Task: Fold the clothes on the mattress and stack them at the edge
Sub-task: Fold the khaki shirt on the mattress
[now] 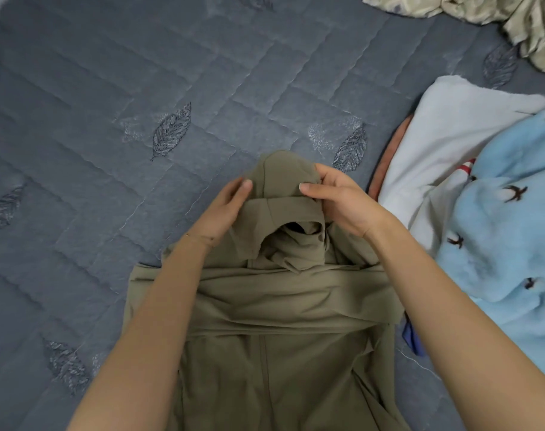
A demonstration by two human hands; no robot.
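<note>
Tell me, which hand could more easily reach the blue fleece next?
Right, probably: the right hand grips the olive garment nearest the blue fleece; the left hand holds the garment's opposite side.

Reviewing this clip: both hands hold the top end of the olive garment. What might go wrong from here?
1. The garment is bunched across its middle; folding the top end down would likely trap those creases.
2. The left hand and right hand pinch only the top end, so the rest may shift.
3. Its right edge lies near the blue fleece, which might snag.
</note>
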